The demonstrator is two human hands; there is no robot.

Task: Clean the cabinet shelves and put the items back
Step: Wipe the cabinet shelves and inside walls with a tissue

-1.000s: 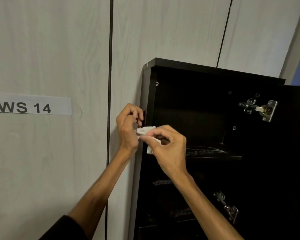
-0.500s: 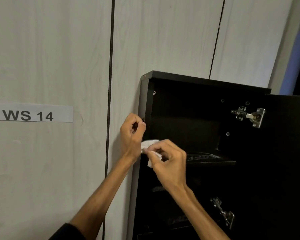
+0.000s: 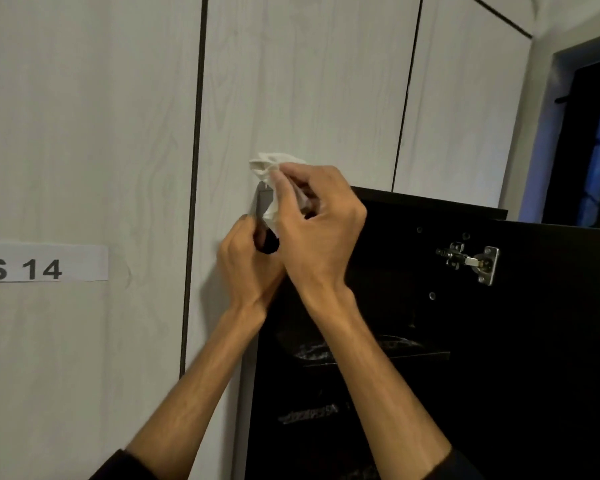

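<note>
A black cabinet (image 3: 430, 209) stands against a pale wood-grain wall, its door swung open to the right. My right hand (image 3: 319, 230) pinches a crumpled white cloth (image 3: 274, 168) at the cabinet's top left corner. Just below it, my left hand (image 3: 248, 268) has its fingers curled around the cabinet's left front edge. Dark shelves (image 3: 388, 353) inside carry pale dusty smears. The interior is too dark to show any items.
The open door (image 3: 551, 341) at the right carries a metal hinge (image 3: 471, 261). A paper label reading "S 14" (image 3: 42, 263) is stuck on the wall at the left. A dark doorway (image 3: 589, 133) lies at the far right.
My right hand has lifted the cloth from the left edge at shelf height up to the cabinet's top left corner. My left hand stays on the left edge. The camera has tilted upward.
</note>
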